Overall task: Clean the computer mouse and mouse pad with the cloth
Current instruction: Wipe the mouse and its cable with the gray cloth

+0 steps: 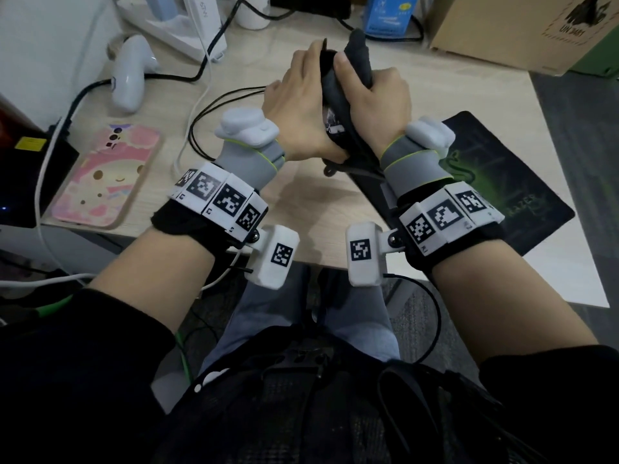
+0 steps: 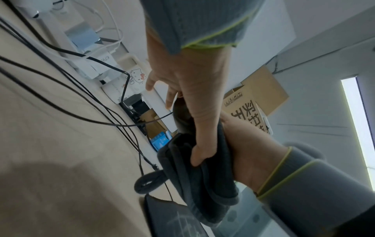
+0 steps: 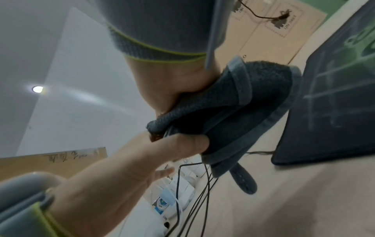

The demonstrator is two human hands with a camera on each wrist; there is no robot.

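Both my hands are raised above the middle of the worktop (image 1: 311, 209), pressed together around the task items. My left hand (image 1: 294, 105) has its grip closed round the mouse (image 1: 326, 56); only a dark sliver of the mouse shows between my fingers in the head view, and the rest is hidden by hand and cloth. My right hand (image 1: 385, 95) grips the dark grey cloth (image 1: 355, 68), fingers curled round it, thumb pressed onto its folds against the mouse. The cloth bunches up above my right fist and hangs below it; in the left wrist view its folded edges trail down under my left thumb. A black cable (image 1: 214, 105) loops over the worktop beneath my left hand; I cannot tell whether it is the mouse's own.

The mouse pad (image 1: 509, 182), black with green print, lies flat at the right edge of the worktop, under and beside my right wrist, with nothing resting on it that I can see.

A pink phone (image 1: 107, 175) lies near the left edge. A white handheld controller (image 1: 130, 75) sits toward the far left corner, a cardboard box (image 1: 522, 28) at the far right corner.
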